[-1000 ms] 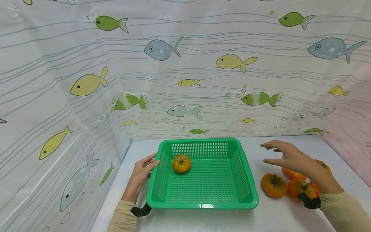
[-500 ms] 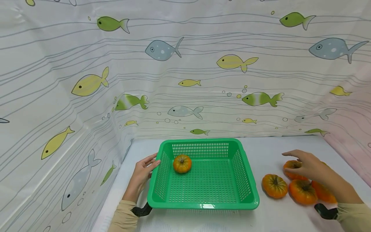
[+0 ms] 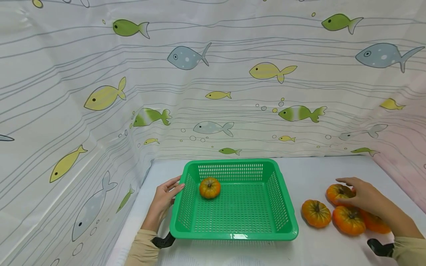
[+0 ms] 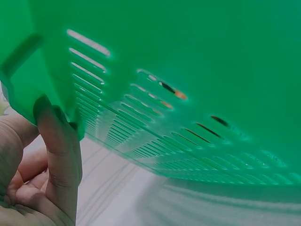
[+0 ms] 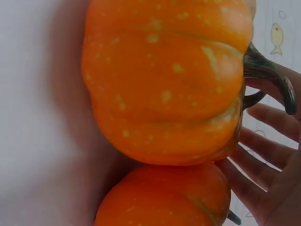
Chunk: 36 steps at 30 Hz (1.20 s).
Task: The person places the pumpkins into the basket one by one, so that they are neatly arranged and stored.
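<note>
I see the left hand (image 3: 162, 197) at lower left of centre, fingers and thumb clamped on the left rim of the green basket (image 3: 206, 235). The right hand (image 3: 366, 197) is at lower right, thumb and fingers apart, beside the rear pumpkin (image 3: 336, 194); I cannot confirm contact. The front pumpkin (image 3: 348, 221) lies just below that one in the frame, the left pumpkin (image 3: 316, 213) is nearest the basket, and the right pumpkin (image 3: 375, 223) is partly hidden by the hand. All four rest on the white table (image 3: 309, 168). A further pumpkin, the basketed one (image 3: 210, 188), sits in the basket's upper left. Handling: I rate each pumpkin rigid, moderately heavy for its bulk, with a smooth rind liable to slip or roll. Take hold across opposing flanks at the widest girth; do not load the stem (image 5: 268, 70), which may snap. The basket should prove light and slightly flexible; hold it by the rim.
</note>
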{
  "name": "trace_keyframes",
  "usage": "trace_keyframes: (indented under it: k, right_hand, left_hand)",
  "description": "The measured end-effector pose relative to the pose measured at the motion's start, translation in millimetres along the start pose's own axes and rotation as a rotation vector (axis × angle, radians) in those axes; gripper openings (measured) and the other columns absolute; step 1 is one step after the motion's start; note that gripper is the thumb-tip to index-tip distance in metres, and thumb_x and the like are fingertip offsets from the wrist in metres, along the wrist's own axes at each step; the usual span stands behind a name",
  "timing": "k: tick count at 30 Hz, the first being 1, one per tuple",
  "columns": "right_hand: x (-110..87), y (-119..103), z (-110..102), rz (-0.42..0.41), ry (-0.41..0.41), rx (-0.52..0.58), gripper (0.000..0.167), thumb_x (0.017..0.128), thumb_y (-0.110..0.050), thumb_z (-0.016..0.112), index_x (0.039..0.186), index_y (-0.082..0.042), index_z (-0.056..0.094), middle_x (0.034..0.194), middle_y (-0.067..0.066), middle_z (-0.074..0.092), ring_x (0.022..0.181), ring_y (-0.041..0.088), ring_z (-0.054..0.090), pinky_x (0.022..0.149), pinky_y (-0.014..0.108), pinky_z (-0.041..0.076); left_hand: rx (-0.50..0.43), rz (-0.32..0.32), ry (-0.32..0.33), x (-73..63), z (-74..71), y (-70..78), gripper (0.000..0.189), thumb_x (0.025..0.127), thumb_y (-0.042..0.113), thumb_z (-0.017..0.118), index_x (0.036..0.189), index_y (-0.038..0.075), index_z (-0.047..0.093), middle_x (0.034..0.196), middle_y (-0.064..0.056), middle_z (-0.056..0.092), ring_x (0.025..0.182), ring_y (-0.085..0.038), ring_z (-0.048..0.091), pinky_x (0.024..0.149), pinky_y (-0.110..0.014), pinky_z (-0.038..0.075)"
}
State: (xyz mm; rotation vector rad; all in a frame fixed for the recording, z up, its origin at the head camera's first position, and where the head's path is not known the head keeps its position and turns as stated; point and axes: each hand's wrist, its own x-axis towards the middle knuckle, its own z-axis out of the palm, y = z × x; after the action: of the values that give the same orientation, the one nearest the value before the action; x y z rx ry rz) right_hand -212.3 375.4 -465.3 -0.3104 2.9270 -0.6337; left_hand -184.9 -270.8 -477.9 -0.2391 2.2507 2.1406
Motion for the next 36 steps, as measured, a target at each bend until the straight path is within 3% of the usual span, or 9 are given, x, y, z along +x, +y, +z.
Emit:
trace_keyframes:
  k: [17,36]
  right_hand:
    - [1.0,2.8,2.2,0.055,-0.013,-0.038,0.091,0.077,-0.054,0.087,0.136,0.009,0.057,0.127,0.036,0.060,0.108,0.053,0.057,0.086,0.072,0.053]
    - [-2.9,-0.8,4.9,-0.027,0.080,0.005,0.086,0.081,-0.051,0.086,0.140,0.004,0.056,0.133,0.033,0.057,0.113,0.051,0.057,0.088,0.072,0.053]
  left_hand:
    - [-0.011,0.004,-0.012,0.9,-0.5,-0.5,0.055,0.098,0.017,0.073,0.149,0.007,0.055,0.101,0.002,0.068,0.075,-0.006,0.071,0.064,-0.025,0.063]
    - [-0.030,0.000,0.003,0.0,0.8,0.3,0.054,0.098,0.015,0.072,0.148,0.004,0.055,0.100,0.004,0.067,0.075,-0.005,0.071,0.065,-0.024,0.063]
